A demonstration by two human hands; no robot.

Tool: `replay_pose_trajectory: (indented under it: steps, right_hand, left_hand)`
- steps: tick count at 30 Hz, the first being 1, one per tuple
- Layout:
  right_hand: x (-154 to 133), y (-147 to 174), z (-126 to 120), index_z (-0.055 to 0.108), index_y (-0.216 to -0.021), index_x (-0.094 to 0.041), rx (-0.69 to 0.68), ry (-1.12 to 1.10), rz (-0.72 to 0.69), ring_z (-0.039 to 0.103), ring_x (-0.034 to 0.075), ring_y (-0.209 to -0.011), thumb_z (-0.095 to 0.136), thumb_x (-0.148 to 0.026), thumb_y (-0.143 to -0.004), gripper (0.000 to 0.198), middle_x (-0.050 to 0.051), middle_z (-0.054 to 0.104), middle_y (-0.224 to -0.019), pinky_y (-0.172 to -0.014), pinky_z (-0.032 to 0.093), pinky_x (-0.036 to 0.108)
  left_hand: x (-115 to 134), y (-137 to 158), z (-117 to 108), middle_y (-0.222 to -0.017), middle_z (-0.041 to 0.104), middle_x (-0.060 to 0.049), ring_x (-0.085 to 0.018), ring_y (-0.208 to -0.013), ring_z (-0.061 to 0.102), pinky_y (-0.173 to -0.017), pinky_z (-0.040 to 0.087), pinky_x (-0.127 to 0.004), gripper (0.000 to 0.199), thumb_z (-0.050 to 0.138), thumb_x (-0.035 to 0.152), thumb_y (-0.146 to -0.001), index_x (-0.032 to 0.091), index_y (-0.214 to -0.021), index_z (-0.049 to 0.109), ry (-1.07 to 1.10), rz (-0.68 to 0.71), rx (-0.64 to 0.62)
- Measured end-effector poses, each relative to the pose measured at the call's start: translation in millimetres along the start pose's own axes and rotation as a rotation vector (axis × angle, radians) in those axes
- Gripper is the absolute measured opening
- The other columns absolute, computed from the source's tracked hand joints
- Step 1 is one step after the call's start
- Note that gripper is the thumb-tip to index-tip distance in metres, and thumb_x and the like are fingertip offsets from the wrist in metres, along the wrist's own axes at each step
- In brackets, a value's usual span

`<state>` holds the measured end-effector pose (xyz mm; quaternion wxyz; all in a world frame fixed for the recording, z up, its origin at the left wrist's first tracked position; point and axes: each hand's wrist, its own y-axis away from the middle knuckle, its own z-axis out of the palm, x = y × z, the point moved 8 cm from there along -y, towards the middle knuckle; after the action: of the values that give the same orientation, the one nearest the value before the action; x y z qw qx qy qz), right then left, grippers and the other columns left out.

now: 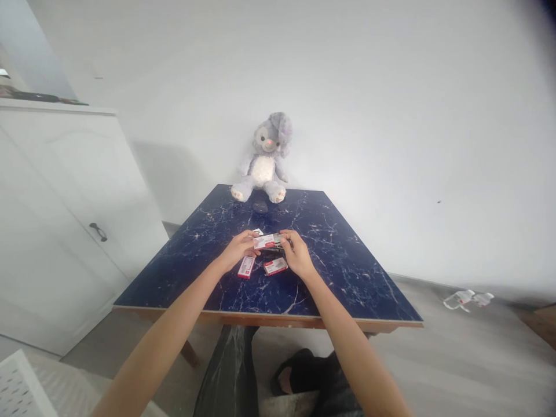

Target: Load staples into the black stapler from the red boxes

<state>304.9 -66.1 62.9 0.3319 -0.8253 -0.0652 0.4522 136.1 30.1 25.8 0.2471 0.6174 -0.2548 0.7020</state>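
My left hand (240, 248) grips one end of a small red-and-white carton (264, 241), held just above the table with its printed face up. At the carton's right end, my right hand (296, 253) pinches a thin silvery-green flat piece (277, 238). Whether that piece is partly inside the carton cannot be made out. Below the hands lie a red-and-white carton (246, 267) on the left and another carton (275, 266) on the right. A further white box (258, 231) shows partly behind my left fingers. Something dark lies under the held carton, mostly hidden.
The dark blue marble-patterned table (347, 272) stands against a white wall. At its far edge sits a grey plush toy (264, 162), with a dark rounded object (260, 207) before its feet. A white cabinet (65, 220) is to the left; white items (467, 299) lie on the floor at right.
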Motion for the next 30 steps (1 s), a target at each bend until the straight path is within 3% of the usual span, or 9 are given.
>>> replay_pose_trajectory:
  steps: [6,10,16,21,25,30]
  right_hand:
    - [-5,-2,-10,0.062,-0.093,-0.021,0.088,0.002,-0.034,0.061,0.022,-0.107,0.047,-0.033,-0.099,0.02,0.01,0.064,-0.119,-0.091,0.049,0.036]
    - [-6,-3,-11,0.064,-0.089,-0.021,0.089,0.001,-0.034,0.062,0.022,-0.107,0.048,-0.033,-0.098,0.021,0.01,0.064,-0.12,-0.089,0.05,0.035]
    - [-10,-2,-9,0.067,-0.091,-0.022,0.066,0.026,-0.08,0.063,0.021,-0.106,0.051,-0.031,-0.097,0.02,0.01,0.064,-0.119,-0.088,0.051,0.034]
    - [-20,-1,-8,0.069,-0.091,-0.022,0.068,0.047,-0.159,0.063,0.021,-0.107,0.052,-0.031,-0.097,0.02,0.009,0.066,-0.115,-0.094,0.049,0.036]
    - [-19,0,-7,0.068,-0.088,-0.022,0.073,0.034,-0.145,0.064,0.021,-0.105,0.052,-0.031,-0.097,0.02,0.009,0.067,-0.114,-0.092,0.049,0.036]
    - [-18,0,-10,0.064,-0.085,-0.021,0.084,0.035,-0.107,0.062,0.022,-0.108,0.05,-0.031,-0.097,0.021,0.01,0.065,-0.115,-0.093,0.048,0.037]
  left_hand:
    - [0,4,10,-0.096,0.073,-0.008,-0.016,-0.078,0.068,-0.071,0.056,-0.028,0.041,0.076,0.036,-0.079,0.016,-0.114,0.068,-0.153,-0.011,-0.085]
    - [-2,4,12,-0.093,0.073,-0.007,-0.014,-0.071,0.065,-0.065,0.054,-0.027,0.044,0.075,0.036,-0.08,0.017,-0.119,0.066,-0.207,0.001,-0.136]
    - [-2,7,21,-0.1,0.072,-0.008,-0.016,-0.077,0.068,-0.071,0.056,-0.03,0.049,0.073,0.03,-0.08,0.018,-0.126,0.062,-0.25,0.021,-0.227]
    - [-2,11,29,-0.103,0.073,-0.009,-0.018,-0.085,0.069,-0.073,0.055,-0.029,0.04,0.075,0.027,-0.078,0.016,-0.115,0.067,-0.32,0.021,-0.302]
    - [-5,10,28,-0.096,0.073,-0.008,-0.018,-0.08,0.069,-0.067,0.055,-0.027,0.036,0.076,0.032,-0.078,0.016,-0.109,0.067,-0.33,-0.003,-0.291]
    - [-5,8,27,-0.097,0.073,-0.007,-0.017,-0.082,0.069,-0.07,0.055,-0.027,0.034,0.076,0.033,-0.078,0.016,-0.107,0.068,-0.321,0.016,-0.286]
